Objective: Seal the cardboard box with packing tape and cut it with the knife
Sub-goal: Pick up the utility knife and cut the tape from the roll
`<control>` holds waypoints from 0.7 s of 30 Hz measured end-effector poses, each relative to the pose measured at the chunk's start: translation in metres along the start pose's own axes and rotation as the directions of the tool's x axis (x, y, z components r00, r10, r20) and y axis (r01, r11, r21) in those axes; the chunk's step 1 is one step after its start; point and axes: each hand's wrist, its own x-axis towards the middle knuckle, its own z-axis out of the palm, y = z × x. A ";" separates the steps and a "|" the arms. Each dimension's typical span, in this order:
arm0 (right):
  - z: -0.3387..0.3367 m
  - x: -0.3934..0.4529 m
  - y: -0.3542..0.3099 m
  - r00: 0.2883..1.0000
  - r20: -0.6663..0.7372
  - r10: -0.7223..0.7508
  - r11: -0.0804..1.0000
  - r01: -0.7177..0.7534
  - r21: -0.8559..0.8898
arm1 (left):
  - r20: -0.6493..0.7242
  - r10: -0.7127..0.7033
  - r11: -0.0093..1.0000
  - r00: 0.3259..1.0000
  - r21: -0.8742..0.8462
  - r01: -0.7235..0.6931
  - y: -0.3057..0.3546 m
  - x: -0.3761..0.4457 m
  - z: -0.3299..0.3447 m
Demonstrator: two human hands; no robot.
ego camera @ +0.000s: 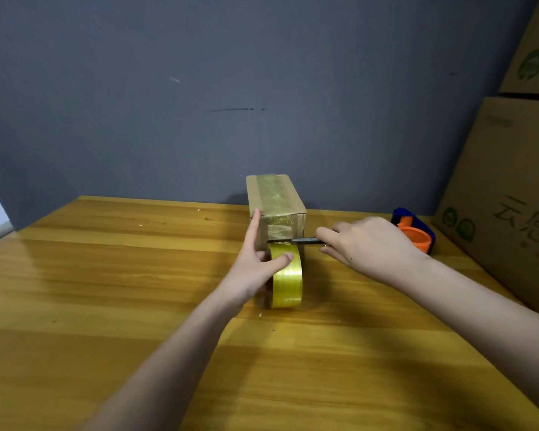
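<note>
A small cardboard box [276, 200] stands on the wooden table near the wall, with a yellowish tape strip running over its top and down its near face. A yellow tape roll [287, 279] stands on edge right in front of the box. My left hand [255, 259] grips the roll, thumb across its top and index finger up against the box's left corner. My right hand [366, 244] holds a knife [296, 240], its blade lying level across the tape between the box and the roll.
A blue and orange tape dispenser [416, 233] sits at the right, behind my right hand. Large printed cardboard boxes [507, 188] are stacked along the table's right edge. A grey wall [231, 88] rises close behind the small box.
</note>
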 end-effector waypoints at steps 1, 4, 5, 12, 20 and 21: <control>-0.001 0.000 0.000 1.000 0.008 0.001 1.000 -0.001 -0.004 | -0.001 -0.002 1.000 1.000 0.004 0.002 0.000 0.000 0.000; -0.003 0.005 0.002 1.000 0.023 -0.010 0.999 0.011 -0.034 | -0.001 -0.016 1.000 1.000 0.015 0.016 0.000 -0.001 0.000; -0.003 0.007 0.003 1.000 0.024 -0.016 0.999 0.018 -0.045 | -0.004 -0.019 1.000 1.000 0.014 0.019 0.000 -0.001 0.000; -0.006 -0.003 0.010 0.998 0.062 -0.020 0.996 0.026 -0.088 | -0.007 -0.044 0.999 0.999 -0.001 0.044 0.001 -0.002 0.000; 0.008 -0.005 0.007 0.994 0.104 0.032 0.991 -0.018 -0.136 | 0.002 -0.020 1.000 1.000 -0.022 0.020 0.002 -0.002 -0.001; 0.009 -0.006 0.007 0.994 0.103 0.043 0.990 -0.029 -0.136 | 0.005 -0.019 0.999 1.000 -0.026 0.019 0.001 -0.002 -0.001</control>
